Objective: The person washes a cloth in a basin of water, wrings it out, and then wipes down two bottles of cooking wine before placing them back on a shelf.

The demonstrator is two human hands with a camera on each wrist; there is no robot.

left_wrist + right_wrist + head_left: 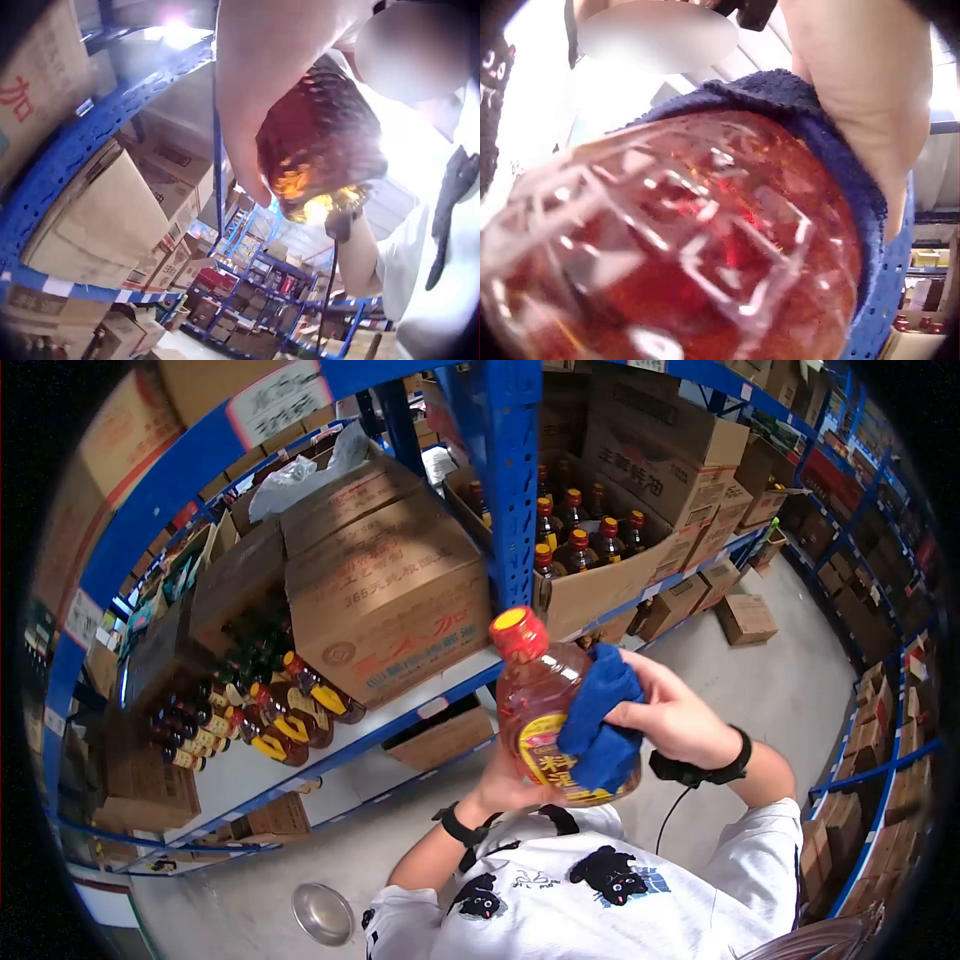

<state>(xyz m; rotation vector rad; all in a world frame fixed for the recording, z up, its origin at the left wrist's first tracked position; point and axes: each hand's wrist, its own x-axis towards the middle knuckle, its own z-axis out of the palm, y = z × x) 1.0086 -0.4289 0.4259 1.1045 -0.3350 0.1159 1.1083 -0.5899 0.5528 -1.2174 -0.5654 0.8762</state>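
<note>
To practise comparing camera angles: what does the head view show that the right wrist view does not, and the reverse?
Only the head view: the whole bottle, its red cap, the left hand beneath it, and shelves of boxes. Only the right wrist view: the bottle's moulded ridges close up. Both: the blue cloth held against the bottle by the right hand.

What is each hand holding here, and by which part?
The left hand grips the bottle by its base; the right hand holds a blue cloth against the bottle's side.
</note>
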